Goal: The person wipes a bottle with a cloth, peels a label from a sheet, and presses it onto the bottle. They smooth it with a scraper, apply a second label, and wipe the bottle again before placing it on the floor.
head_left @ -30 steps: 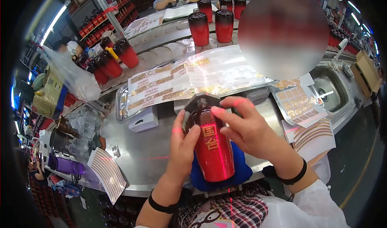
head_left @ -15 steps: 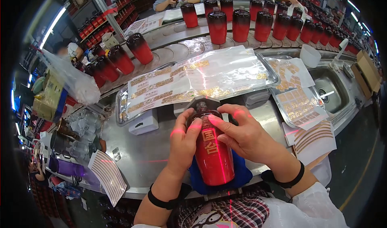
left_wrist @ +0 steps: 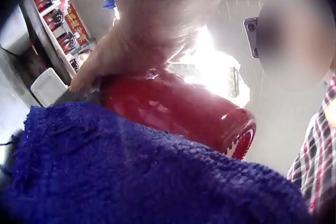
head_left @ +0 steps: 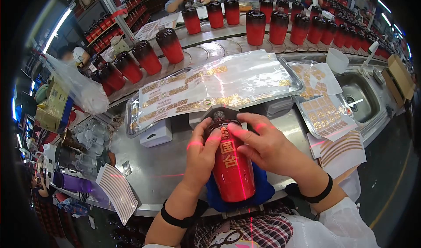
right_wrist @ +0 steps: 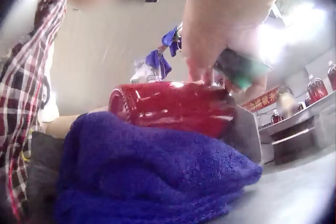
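- I see the red bottle [head_left: 232, 169] lying on its side on a blue towel [head_left: 263, 189] at the near edge of the steel table [head_left: 153, 164].
- The left hand [head_left: 199, 156] curls round its left flank, thumb on the front.
- The right hand [head_left: 267, 147] grips the shoulder, and its fingers hide the neck from me.
- The gold label [head_left: 229, 153] is partly covered.
- Both wrist views blur the fingertips.

Left hand [left_wrist: 152, 29] grips red bottle [left_wrist: 178, 111] lying sideways on blue towel [left_wrist: 131, 171] (fingertips partly hidden).
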{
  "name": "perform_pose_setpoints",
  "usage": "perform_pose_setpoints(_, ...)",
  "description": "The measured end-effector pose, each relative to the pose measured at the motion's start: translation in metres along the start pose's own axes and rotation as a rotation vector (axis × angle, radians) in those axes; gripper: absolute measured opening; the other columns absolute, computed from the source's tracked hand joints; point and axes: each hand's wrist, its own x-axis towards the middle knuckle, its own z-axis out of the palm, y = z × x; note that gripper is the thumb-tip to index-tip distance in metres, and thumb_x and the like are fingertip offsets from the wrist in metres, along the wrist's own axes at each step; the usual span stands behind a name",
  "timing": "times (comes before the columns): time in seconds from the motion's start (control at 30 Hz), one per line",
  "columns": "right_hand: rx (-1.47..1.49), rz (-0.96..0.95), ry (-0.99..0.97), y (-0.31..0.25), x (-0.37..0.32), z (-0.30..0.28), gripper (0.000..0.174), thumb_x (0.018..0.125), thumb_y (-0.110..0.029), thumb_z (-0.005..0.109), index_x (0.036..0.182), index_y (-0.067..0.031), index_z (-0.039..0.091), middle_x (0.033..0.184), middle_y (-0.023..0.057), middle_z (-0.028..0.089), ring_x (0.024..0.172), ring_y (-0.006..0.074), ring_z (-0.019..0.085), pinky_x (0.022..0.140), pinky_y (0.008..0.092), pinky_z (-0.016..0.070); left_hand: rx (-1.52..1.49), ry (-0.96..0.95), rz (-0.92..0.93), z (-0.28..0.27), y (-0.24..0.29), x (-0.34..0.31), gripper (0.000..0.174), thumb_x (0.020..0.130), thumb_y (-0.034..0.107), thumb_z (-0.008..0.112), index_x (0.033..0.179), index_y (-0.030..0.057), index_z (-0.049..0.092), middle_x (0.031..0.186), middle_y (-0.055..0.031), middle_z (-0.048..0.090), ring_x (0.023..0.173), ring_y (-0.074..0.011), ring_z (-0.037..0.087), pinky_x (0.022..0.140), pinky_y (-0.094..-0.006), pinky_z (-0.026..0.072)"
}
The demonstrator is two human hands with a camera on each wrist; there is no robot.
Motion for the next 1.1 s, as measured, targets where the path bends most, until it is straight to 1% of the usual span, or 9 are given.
perform_pose_setpoints(0.1,0.078,-0.007,0.148,0.003,0.012,-0.010,0.042,0.082,-0.002,0.065,0.122,-0.0001,0.053,0.108,0.0240,0.063,0.096,0.0415,0.063,0.081,0.0451,0.0535,0.000,-0.005,0.001,0.001,0.004,-0.001,0.057,0.098,0.022,0.059,0.140,-0.0096,0.037,0.130,-0.0170,0.055,0.118,-0.0191,0.054,0.101,-0.0314,0.0430)
perform_pose_setpoints(0.2,0.223,0.199,-0.085,-0.006,0.041,-0.030,0.027,0.085,-0.008,0.065,0.108,-0.0001,0.052,0.093,0.0233,0.066,0.088,0.0406,0.065,0.074,0.0464,0.0526,0.042,-0.003,-0.008,0.001,0.000,0.000,0.059,0.096,0.021,0.061,0.140,-0.0092,0.037,0.130,-0.0168,0.054,0.117,-0.0188,0.054,0.101,-0.0314,0.0430)
perform_pose_setpoints(0.23,0.194,0.105,-0.109,0.000,0.050,-0.026,0.021,0.088,-0.013,0.063,0.101,-0.0009,0.052,0.082,0.0217,0.066,0.080,0.0423,0.065,0.069,0.0475,0.0510,0.059,0.000,-0.010,0.001,-0.001,0.001,0.060,0.095,0.021,0.062,0.140,-0.0092,0.037,0.130,-0.0168,0.054,0.117,-0.0187,0.054,0.101,-0.0314,0.0430)
perform_pose_setpoints(0.43,0.219,0.252,-0.052,0.015,0.054,-0.016,0.022,0.087,-0.015,0.065,0.104,-0.0022,0.058,0.083,0.0219,0.067,0.081,0.0401,0.066,0.072,0.0428,0.0527,0.107,0.018,0.050,0.004,0.005,-0.002,0.061,0.094,0.023,0.063,0.140,-0.0077,0.039,0.130,-0.0193,0.055,0.120,-0.0253,0.053,0.104,-0.0358,0.0407)
perform_pose_setpoints(0.53,0.311,0.385,0.043,0.015,0.035,-0.014,0.024,0.087,-0.015,0.065,0.106,-0.0015,0.061,0.087,0.0197,0.069,0.081,0.0337,0.069,0.073,0.0377,0.0532,0.835,0.024,0.640,0.000,0.026,-0.013,0.062,0.093,0.030,0.063,0.140,-0.0049,0.043,0.127,-0.0191,0.059,0.126,-0.0341,0.047,0.111,-0.0450,0.0315)
perform_pose_setpoints(0.57,0.322,0.435,0.078,0.014,0.029,-0.016,0.025,0.087,-0.015,0.064,0.107,-0.0013,0.061,0.088,0.0192,0.069,0.081,0.0319,0.069,0.073,0.0371,0.0531,0.990,-0.102,0.749,-0.001,0.037,-0.016,0.061,0.094,0.038,0.059,0.141,0.0007,0.047,0.118,-0.0158,0.064,0.130,-0.0386,0.040,0.115,-0.0527,0.0201)
perform_pose_setpoints(0.67,0.346,0.538,0.082,0.013,0.015,-0.018,0.029,0.087,-0.018,0.065,0.109,0.0007,0.061,0.088,0.0183,0.068,0.079,0.0269,0.068,0.071,0.0355,0.0525,1.320,-0.243,0.824,-0.004,0.035,-0.016,0.057,0.098,0.041,0.053,0.143,0.0054,0.049,0.109,-0.0104,0.068,0.130,-0.0349,0.040,0.116,-0.0561,0.0167)
perform_pose_setpoints(0.97,0.423,0.524,0.000,0.010,0.023,-0.019,0.030,0.084,-0.018,0.068,0.107,0.0005,0.062,0.085,0.0169,0.068,0.076,0.0240,0.066,0.070,0.0338,0.0524,1.097,-0.087,0.679,-0.005,0.027,-0.021,0.053,0.101,0.034,0.049,0.142,0.0000,0.047,0.112,-0.0134,0.068,0.126,-0.0352,0.045,0.114,-0.0551,0.0203)
perform_pose_setpoints(1.1,0.514,0.476,-0.019,0.016,0.027,-0.013,0.027,0.085,-0.014,0.068,0.109,-0.0013,0.062,0.089,0.0070,0.066,0.081,0.0136,0.062,0.072,0.0286,0.0513,0.942,-0.045,0.604,-0.007,0.025,-0.021,0.051,0.102,0.026,0.048,0.143,-0.0042,0.042,0.119,-0.0160,0.066,0.127,-0.0368,0.046,0.113,-0.0518,0.0234)
